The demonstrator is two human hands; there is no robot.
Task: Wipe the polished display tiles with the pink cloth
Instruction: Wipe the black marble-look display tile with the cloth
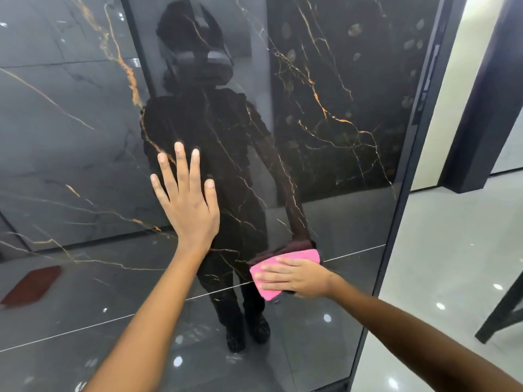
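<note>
Item, nearest: right hand (294, 275), fingers straight and together, pressing a folded bright pink cloth (283, 264) flat against the lower part of the glossy black gold-veined marble display tile (325, 123); cloth's long axis slants up to the right, its free end past the fingertips to the left. Beyond: left hand (189, 199), nothing in it, fingers spread straight, palm braced on the same tile up and left of the cloth; the smudged upper right tile area lies farthest, the right hand nearer to it.
</note>
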